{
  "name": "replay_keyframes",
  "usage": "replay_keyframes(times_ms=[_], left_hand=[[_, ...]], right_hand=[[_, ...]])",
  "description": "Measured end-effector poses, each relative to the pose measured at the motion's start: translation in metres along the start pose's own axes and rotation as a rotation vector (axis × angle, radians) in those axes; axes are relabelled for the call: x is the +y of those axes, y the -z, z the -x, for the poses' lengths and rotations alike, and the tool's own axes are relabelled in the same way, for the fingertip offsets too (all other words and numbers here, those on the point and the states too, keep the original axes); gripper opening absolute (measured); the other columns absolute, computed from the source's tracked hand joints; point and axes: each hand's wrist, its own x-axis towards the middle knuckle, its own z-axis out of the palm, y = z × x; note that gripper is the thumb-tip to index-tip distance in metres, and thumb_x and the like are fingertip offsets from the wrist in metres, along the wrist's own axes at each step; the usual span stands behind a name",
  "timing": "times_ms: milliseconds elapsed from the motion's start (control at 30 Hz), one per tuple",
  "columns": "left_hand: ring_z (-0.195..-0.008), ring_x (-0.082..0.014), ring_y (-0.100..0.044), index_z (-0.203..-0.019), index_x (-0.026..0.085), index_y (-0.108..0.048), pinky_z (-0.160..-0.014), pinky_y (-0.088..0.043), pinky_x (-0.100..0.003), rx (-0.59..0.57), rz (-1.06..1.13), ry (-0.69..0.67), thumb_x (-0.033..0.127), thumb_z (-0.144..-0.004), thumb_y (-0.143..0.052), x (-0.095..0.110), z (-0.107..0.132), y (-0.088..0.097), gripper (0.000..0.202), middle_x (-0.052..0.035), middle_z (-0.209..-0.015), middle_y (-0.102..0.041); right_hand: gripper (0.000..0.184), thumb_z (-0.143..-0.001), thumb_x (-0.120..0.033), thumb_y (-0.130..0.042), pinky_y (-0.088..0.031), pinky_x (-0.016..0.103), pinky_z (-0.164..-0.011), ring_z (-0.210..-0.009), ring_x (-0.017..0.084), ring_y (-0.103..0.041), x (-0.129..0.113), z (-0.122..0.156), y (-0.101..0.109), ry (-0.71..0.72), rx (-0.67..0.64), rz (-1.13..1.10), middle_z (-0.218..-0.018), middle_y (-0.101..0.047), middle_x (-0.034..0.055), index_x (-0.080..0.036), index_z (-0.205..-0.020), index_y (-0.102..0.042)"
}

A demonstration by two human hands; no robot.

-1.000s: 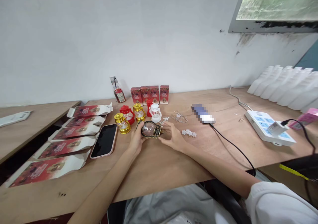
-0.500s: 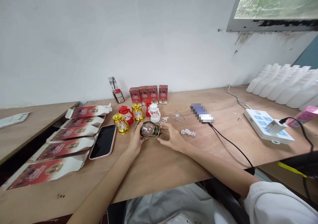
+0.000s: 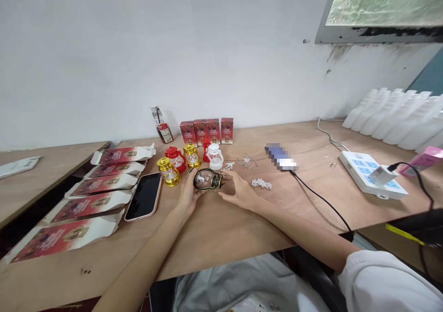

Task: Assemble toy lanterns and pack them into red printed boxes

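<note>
A small dark bronze lantern (image 3: 205, 179) with a clear round globe lies on its side above the table, its pointed cap facing right. My left hand (image 3: 188, 194) grips it around the base end. Around the cap end, my right hand (image 3: 240, 193) has thumb and fingers apart, with a gap to the tip; some of its fingertips are hard to make out. Just beyond stand gold lanterns (image 3: 169, 171), red lanterns (image 3: 175, 159) and a white lantern (image 3: 215, 157). Small white round pieces (image 3: 228, 165), thin wire handles (image 3: 248, 162) and white plastic parts (image 3: 261, 183) lie to the right.
Flattened red boxes (image 3: 81, 207) lie in a row at left, beside a phone (image 3: 143, 196). Upright red boxes (image 3: 213, 131) and a bottle (image 3: 164, 132) stand by the wall. A blurred phone (image 3: 280, 157) with a cable, a power strip (image 3: 372, 173) and white bottles (image 3: 391, 118) are at right.
The bronze lantern has shifted very slightly left and tilted a little in my left hand. My right hand stays beside its cap with the fingers apart.
</note>
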Motion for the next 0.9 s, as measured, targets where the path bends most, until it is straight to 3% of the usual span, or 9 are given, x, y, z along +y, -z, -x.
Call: replay_keyframes(times_ms=[333, 467, 633, 900], left_hand=[[-0.077, -0.0143, -0.066, -0.096, 0.018, -0.062, -0.064, -0.055, -0.023, 0.032, 0.023, -0.054, 0.037, -0.078, -0.061, -0.001, 0.004, -0.002, 0.026, -0.0046, -0.093, -0.069], [-0.072, -0.0123, -0.065, -0.093, 0.018, -0.063, -0.063, -0.054, -0.022, 0.025, 0.046, -0.086, 0.037, -0.078, -0.060, -0.001, 0.004, -0.002, 0.024, -0.0018, -0.087, -0.069], [-0.057, -0.0104, -0.060, -0.087, 0.018, -0.062, -0.053, -0.051, -0.021, 0.047, 0.076, -0.020, 0.040, -0.081, -0.054, -0.003, -0.001, -0.001, 0.025, 0.0001, -0.075, -0.066], [-0.060, -0.0110, -0.060, -0.087, 0.019, -0.060, -0.054, -0.047, -0.020, 0.069, 0.055, -0.118, 0.041, -0.076, -0.058, 0.000, -0.002, -0.002, 0.025, 0.0003, -0.077, -0.066]], right_hand=[[0.054, -0.078, -0.027, -0.063, -0.051, 0.040, -0.093, -0.107, 0.023, -0.058, 0.001, -0.004, 0.002, 0.047, -0.016, 0.087, -0.115, -0.053, 0.0117, -0.020, -0.127, -0.042], [0.052, -0.077, -0.029, -0.063, -0.052, 0.039, -0.089, -0.101, 0.022, -0.060, 0.003, -0.005, 0.002, 0.077, -0.001, 0.081, -0.112, -0.054, 0.0117, -0.019, -0.124, -0.044], [0.051, -0.077, -0.033, -0.064, -0.053, 0.036, -0.085, -0.099, 0.022, -0.060, 0.006, -0.008, 0.002, 0.105, 0.019, 0.083, -0.111, -0.055, 0.0112, -0.020, -0.123, -0.046], [0.054, -0.078, -0.031, -0.062, -0.053, 0.036, -0.085, -0.098, 0.022, -0.060, 0.009, -0.012, 0.005, 0.155, -0.008, 0.127, -0.112, -0.055, 0.0121, -0.020, -0.127, -0.043]])
